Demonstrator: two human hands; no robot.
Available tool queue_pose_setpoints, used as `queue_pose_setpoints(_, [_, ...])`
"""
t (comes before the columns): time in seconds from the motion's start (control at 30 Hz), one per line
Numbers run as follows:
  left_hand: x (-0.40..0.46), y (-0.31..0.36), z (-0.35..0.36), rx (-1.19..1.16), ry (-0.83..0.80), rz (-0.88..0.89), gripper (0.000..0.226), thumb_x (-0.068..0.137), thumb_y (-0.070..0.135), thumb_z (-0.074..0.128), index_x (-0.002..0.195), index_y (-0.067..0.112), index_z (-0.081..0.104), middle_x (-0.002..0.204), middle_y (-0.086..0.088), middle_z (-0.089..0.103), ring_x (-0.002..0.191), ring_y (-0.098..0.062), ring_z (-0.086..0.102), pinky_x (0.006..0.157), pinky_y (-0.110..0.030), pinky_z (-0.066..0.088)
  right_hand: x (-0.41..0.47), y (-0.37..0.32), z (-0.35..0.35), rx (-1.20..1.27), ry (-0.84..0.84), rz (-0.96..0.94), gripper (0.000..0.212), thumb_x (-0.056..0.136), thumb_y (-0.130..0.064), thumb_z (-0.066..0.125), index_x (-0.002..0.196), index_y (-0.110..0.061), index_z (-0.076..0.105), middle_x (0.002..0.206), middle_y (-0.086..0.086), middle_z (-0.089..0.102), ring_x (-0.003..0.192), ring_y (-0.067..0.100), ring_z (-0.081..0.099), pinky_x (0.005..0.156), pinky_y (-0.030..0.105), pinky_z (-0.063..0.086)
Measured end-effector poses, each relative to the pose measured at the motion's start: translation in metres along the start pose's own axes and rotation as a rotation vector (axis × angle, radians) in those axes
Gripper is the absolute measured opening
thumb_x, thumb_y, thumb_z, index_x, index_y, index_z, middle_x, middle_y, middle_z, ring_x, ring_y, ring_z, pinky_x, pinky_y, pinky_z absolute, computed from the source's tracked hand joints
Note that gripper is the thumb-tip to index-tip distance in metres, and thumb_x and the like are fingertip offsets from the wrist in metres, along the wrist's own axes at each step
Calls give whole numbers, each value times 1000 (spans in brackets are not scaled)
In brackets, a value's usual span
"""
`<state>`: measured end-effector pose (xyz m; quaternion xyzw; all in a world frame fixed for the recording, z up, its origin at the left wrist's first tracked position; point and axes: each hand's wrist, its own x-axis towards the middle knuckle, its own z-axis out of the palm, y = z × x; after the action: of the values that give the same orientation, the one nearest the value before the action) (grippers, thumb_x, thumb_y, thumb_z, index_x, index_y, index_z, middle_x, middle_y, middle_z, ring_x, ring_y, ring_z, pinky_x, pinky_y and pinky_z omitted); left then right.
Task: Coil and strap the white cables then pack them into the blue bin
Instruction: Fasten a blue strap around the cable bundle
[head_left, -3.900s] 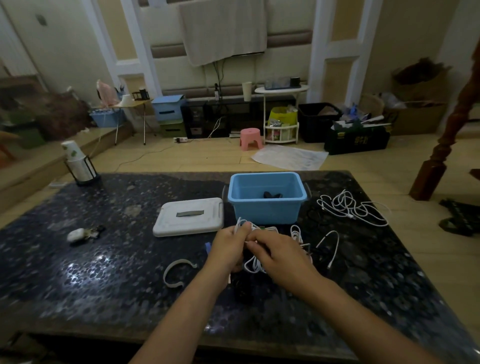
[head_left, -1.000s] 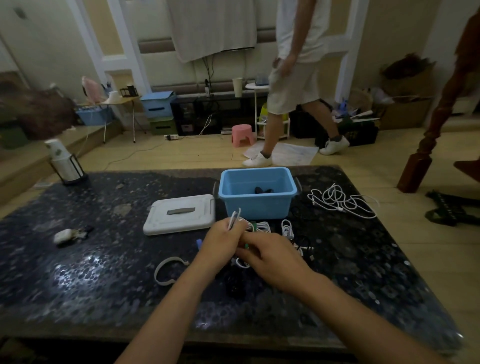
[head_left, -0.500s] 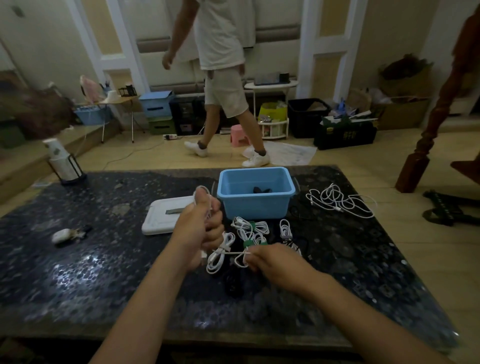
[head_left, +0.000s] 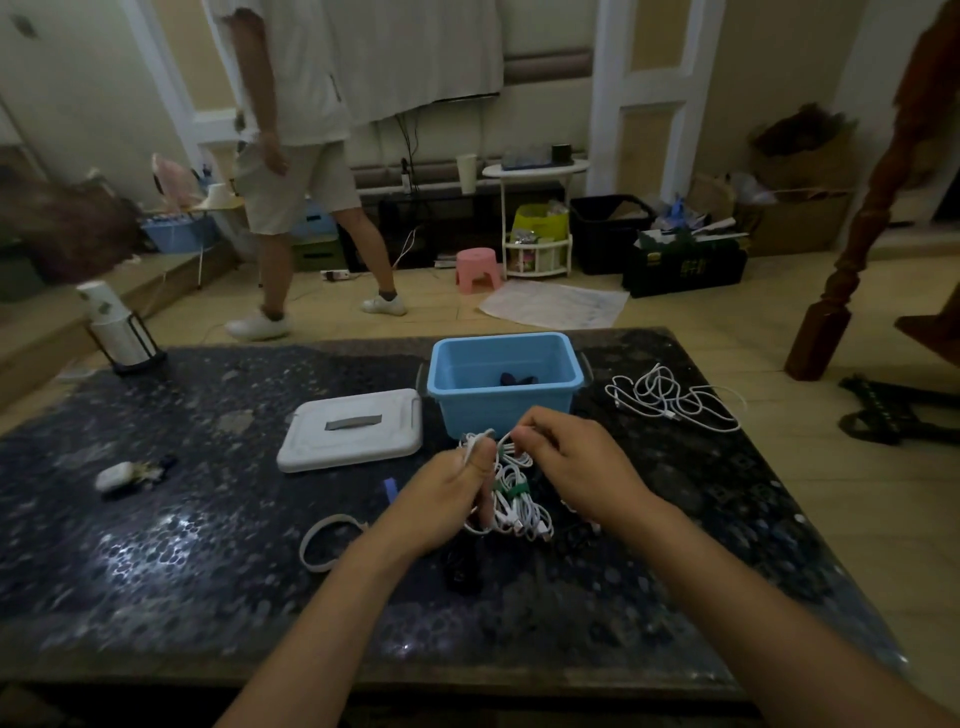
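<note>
1. On dark speckled table (head_left: 156, 545): largest item noted, carrying all task objects. Count: one.
2. Toward far edge, centre: blue bin (head_left: 501, 410), open-topped, one small dark object inside, no white cable packed yet. Count: one.
3. Just left of bin: white lid (head_left: 353, 428), lying flat, handle up. Count: one.
4. Right of bin, well apart from hands: loose white cable (head_left: 675, 397), uncoiled tangle, unstrapped. Count: one visible heap; strands within not separable.
5. Near centre, between hands: white cable bundle (head_left: 511, 506), partly coiled, green strap (head_left: 511, 490) across part of it. Judged light, limp and springy; loops likely to unwind if released. Best held by pinching gathered loops at one point, strapping across that pinch. Number of cables in bundle: cannot tell.
6. Left hand (head_left: 447, 493): clenched round cable loops, thumb pressing strand.
7. Right hand (head_left: 576, 462): fingertips pinching cable strand just in front of bin.
8. Left of hands: spare white strap (head_left: 324, 543), curled open on table. Count: one.
</note>
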<state>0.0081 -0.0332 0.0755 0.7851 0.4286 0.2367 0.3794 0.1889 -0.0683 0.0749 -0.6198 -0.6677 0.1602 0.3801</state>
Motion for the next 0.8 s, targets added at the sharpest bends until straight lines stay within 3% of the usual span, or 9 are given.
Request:
queue_pose_setpoints(0.1, [3, -6, 2, -70, 54, 13, 59, 91, 63, 28, 68, 14, 51, 50, 8, 54, 58, -14, 51, 57, -30, 39, 2, -1, -4, 5, -5, 7, 20, 98, -39, 57, 85, -27, 65, 73, -11, 60, 67, 3, 54, 63, 30, 43])
queue_pose_setpoints(0.23, [3, 2, 3, -38, 112, 41, 45, 92, 58, 27, 73, 25, 50, 56, 8, 49, 50, -1, 45, 49, -18, 32, 3, -3, -8, -112, -10, -3, 22, 98, -44, 55, 89, -30, 71, 84, -9, 50, 78, 4, 51, 67, 28, 40])
queue_pose_setpoints(0.33, [6, 1, 0, 33, 135, 60, 36, 100, 49, 31, 83, 30, 56, 65, 12, 54, 59, 7, 52, 55, -12, 36, 1, -8, -10, -35, -43, 35, 24, 99, -42, 55, 88, -27, 71, 80, -8, 63, 74, 5, 57, 66, 29, 44])
queue_pose_setpoints(0.43, [10, -11, 2, 92, 93, 28, 42, 93, 66, 43, 107, 31, 61, 94, 13, 67, 85, 2, 61, 76, -26, 49, 1, -15, -9, 100, -64, 58, 24, 98, -37, 57, 85, -24, 73, 77, -5, 70, 72, 8, 63, 69, 34, 51])
queue_pose_setpoints(0.5, [10, -13, 3, 128, 73, 4, 39, 85, 63, 60, 108, 32, 58, 96, 14, 66, 87, 1, 62, 71, -25, 47, 2, -19, -10, 152, -89, 58, 24, 98, -32, 58, 84, -23, 75, 74, -4, 71, 69, 8, 63, 70, 33, 52])
queue_pose_setpoints(0.6, [7, -11, 6, 164, 40, 23, 52, 74, 62, 73, 111, 32, 55, 97, 16, 64, 87, 2, 61, 70, -24, 48, 3, -21, -9, 232, -122, 65, 23, 98, -28, 60, 83, -18, 75, 71, -1, 71, 67, 7, 65, 72, 33, 54])
queue_pose_setpoints(0.7, [6, -12, 6, 263, 61, 52, 43, 80, 57, 70, 109, 31, 52, 98, 13, 63, 88, -4, 61, 74, -31, 52, 4, -20, -5, 338, -141, 83, 23, 98, -24, 61, 83, -13, 75, 72, 5, 73, 69, 13, 68, 78, 40, 57])
queue_pose_setpoints(0.8, [3, -11, 3, 353, 99, 100, 21, 97, 49, 50, 104, 29, 54, 100, 5, 65, 91, -16, 63, 77, -40, 51, 4, -20, -3, 419, -172, 126, 25, 98, -22, 61, 82, -10, 75, 72, 5, 74, 70, 15, 67, 82, 42, 57])
